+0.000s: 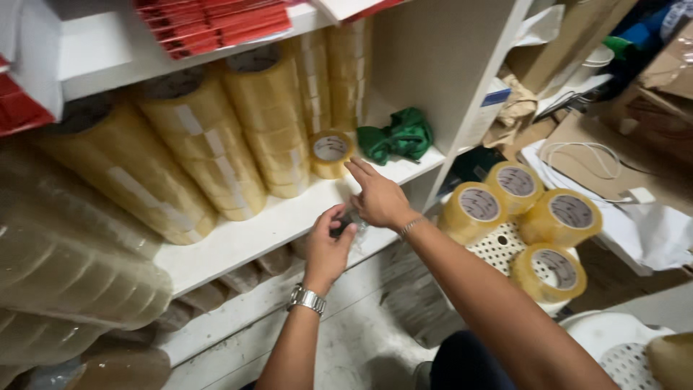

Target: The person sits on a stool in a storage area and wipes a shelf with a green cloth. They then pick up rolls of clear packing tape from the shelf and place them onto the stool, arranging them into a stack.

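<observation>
Nearest the camera, two bare forearms reach up and away toward a white shelf [238,242]. The left hand [328,245], with a metal watch [307,298] on its wrist, sits at the shelf's front edge, its fingers [333,218] curled around a small dark object [343,225]. What that object is, I can't tell; it's mostly hidden between the two hands. The right hand [379,198], a thin bracelet [410,226] on its wrist, lies just above it, palm down, fingers [359,170] stretched out flat and loose over the shelf board, the heel of the hand touching that same dark object. Whether the right one actually grips it is not clear.

Off to the right, on a white perforated stool [498,249], four rolls of clear tape [516,217] lie clustered together, touching one another.

Just past the right fingertips, a single tape roll [330,153] stands on edge on the shelf. Beside it, further right, a crumpled green cloth [401,136] rests against the shelf's upright. Behind and to the left, long stacked columns of tape rolls [216,137] lie side by side, filling the shelf. Above, on the next board, red flat packs [213,25]. Far right, cardboard and papers [613,144] in a heap.
</observation>
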